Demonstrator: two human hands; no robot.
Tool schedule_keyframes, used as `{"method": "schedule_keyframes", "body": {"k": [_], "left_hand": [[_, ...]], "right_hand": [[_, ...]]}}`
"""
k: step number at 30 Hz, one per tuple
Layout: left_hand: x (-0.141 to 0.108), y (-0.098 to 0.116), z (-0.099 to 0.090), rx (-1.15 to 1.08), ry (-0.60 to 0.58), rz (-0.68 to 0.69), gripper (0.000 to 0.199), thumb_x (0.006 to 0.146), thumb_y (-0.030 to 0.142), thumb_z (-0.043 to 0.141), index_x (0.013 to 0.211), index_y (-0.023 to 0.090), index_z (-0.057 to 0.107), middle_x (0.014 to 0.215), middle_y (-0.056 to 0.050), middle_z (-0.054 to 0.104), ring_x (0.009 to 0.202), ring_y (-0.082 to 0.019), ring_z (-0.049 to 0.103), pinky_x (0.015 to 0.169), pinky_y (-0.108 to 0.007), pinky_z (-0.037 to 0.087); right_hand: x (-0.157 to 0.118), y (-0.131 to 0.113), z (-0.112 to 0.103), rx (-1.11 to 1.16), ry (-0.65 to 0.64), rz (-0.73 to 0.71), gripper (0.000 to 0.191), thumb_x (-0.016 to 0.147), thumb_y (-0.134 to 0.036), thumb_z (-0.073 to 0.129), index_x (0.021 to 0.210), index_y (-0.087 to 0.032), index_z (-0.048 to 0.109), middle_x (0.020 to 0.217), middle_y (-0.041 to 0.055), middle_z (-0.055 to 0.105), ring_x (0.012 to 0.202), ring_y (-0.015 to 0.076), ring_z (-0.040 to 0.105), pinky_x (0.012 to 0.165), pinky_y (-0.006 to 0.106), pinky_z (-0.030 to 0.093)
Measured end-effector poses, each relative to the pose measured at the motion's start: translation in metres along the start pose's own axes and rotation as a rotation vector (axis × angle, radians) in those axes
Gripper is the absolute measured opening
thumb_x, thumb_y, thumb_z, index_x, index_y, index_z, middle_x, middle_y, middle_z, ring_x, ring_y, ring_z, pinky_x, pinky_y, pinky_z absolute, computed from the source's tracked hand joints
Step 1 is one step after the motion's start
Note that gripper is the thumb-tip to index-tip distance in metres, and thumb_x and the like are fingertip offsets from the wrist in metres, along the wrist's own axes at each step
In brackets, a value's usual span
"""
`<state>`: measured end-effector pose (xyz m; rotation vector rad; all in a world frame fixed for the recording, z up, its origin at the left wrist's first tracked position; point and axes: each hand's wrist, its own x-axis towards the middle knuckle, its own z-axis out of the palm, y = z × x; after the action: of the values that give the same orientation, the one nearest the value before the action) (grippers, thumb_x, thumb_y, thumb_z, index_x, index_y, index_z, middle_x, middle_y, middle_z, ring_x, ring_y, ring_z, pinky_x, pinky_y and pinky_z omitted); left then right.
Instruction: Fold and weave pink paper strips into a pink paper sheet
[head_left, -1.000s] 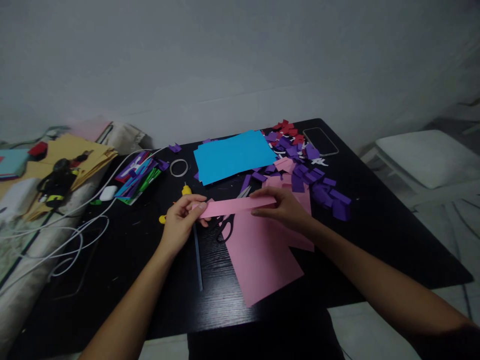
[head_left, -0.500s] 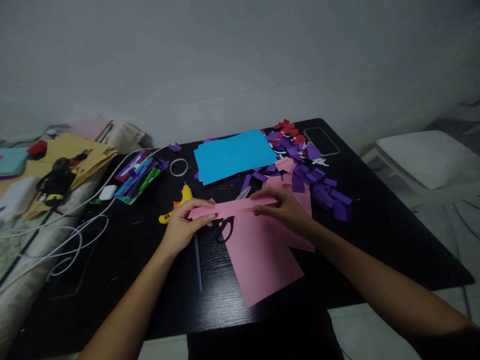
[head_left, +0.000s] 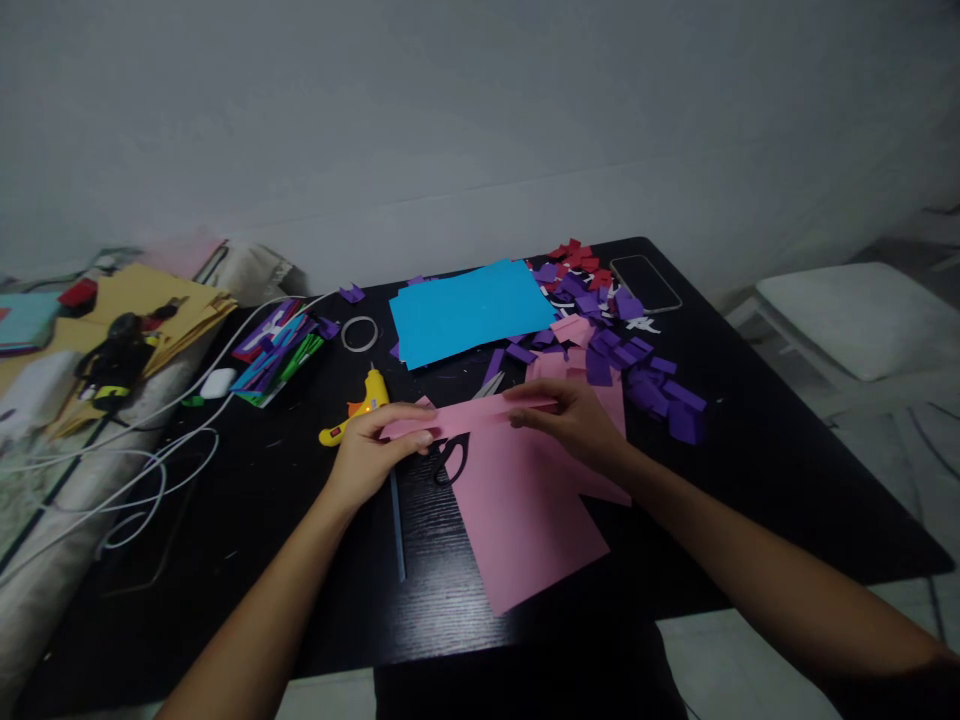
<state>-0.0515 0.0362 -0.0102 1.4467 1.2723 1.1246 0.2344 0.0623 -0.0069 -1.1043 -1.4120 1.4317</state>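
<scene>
A folded strip of pink paper (head_left: 471,416) stretches between my two hands. My left hand (head_left: 375,445) pinches its left end, and my right hand (head_left: 566,420) grips the right end between thumb and fingers. Partly under the strip lie scissors (head_left: 454,460), with the black handle below it and the blades showing above. Larger pink sheets (head_left: 525,520) rest on the black table (head_left: 337,600) beneath my right hand. Just beyond my left hand is a yellow glue gun (head_left: 373,392). A thin grey stick (head_left: 397,525) lies below my left hand.
Blue sheets (head_left: 472,312) lie at the back. Purple pieces (head_left: 652,385), red pieces (head_left: 581,260) and a phone (head_left: 646,284) are at the right rear. A tape ring (head_left: 359,334), coloured strips (head_left: 277,350) and white cables (head_left: 161,480) are on the left. A white stool (head_left: 832,315) stands right.
The fingers of both hands have shifted slightly on the pink strip, which stays held between them. The whole view has moved a little.
</scene>
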Motion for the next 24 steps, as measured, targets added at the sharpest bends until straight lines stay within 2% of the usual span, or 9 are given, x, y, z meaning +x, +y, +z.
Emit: {"method": "schedule_keyframes", "body": {"k": [2,3,6,8,16,20,24], "left_hand": [[0.0,-0.0002,0.0006,0.004,-0.002,0.0,0.021,0.071,0.03,0.09,0.09,0.024,0.085,0.093,-0.008,0.084,0.111,-0.03,0.076,0.082,-0.033,0.063],[0.0001,0.0001,0.001,0.0,-0.001,-0.002,0.021,0.071,0.03,0.089,0.09,0.023,0.085,0.088,-0.008,0.083,0.105,-0.029,0.078,0.077,-0.032,0.063],[0.0008,0.0018,0.003,-0.05,0.01,-0.02,0.02,0.071,0.029,0.088,0.09,0.023,0.085,0.079,-0.004,0.082,0.066,-0.02,0.076,0.062,-0.028,0.061],[0.0015,0.0033,0.0042,-0.089,0.024,-0.024,0.018,0.072,0.028,0.088,0.089,0.023,0.085,0.079,-0.004,0.082,0.052,-0.014,0.069,0.056,-0.027,0.058],[0.0021,0.0015,0.0052,-0.116,0.054,0.001,0.012,0.074,0.028,0.087,0.084,0.022,0.084,0.088,-0.006,0.082,0.053,-0.013,0.067,0.056,-0.026,0.057],[0.002,-0.0021,0.0037,-0.082,0.066,0.036,0.01,0.077,0.03,0.086,0.081,0.022,0.084,0.092,-0.006,0.082,0.056,-0.012,0.067,0.059,-0.027,0.056],[0.0014,-0.0008,0.0039,-0.035,0.096,0.043,0.016,0.08,0.036,0.084,0.078,0.021,0.082,0.089,-0.006,0.08,0.061,-0.015,0.067,0.062,-0.028,0.055]], "right_hand": [[0.0002,0.0016,-0.0002,-0.001,0.014,-0.005,0.038,0.073,-0.044,0.092,0.101,-0.021,0.083,0.101,0.0094,0.082,0.088,0.0236,0.079,0.089,0.041,0.065],[0.0003,0.0024,-0.0004,0.002,0.02,-0.009,0.038,0.073,-0.044,0.092,0.102,-0.021,0.083,0.102,0.0097,0.082,0.088,0.0239,0.079,0.089,0.042,0.065],[0.0008,0.0039,-0.001,0.016,0.038,-0.017,0.038,0.073,-0.044,0.092,0.101,-0.022,0.083,0.103,0.0099,0.082,0.085,0.0236,0.08,0.088,0.043,0.065],[0.0011,0.0044,-0.0013,0.026,0.048,-0.02,0.038,0.072,-0.045,0.092,0.102,-0.022,0.083,0.103,0.0096,0.083,0.083,0.0233,0.08,0.087,0.043,0.066],[-0.0006,0.0043,-0.0007,0.031,0.065,-0.041,0.034,0.073,-0.044,0.092,0.099,-0.024,0.083,0.098,0.0078,0.082,0.081,0.0212,0.077,0.083,0.041,0.065],[-0.0005,0.0047,0.0002,0.053,0.08,-0.078,0.025,0.077,-0.045,0.088,0.089,-0.024,0.084,0.085,0.0049,0.08,0.077,0.0196,0.074,0.077,0.037,0.064],[-0.0003,0.0051,0.0015,0.037,0.099,-0.088,0.024,0.079,-0.047,0.086,0.081,-0.024,0.083,0.083,0.005,0.079,0.078,0.0204,0.073,0.074,0.036,0.063]]}}
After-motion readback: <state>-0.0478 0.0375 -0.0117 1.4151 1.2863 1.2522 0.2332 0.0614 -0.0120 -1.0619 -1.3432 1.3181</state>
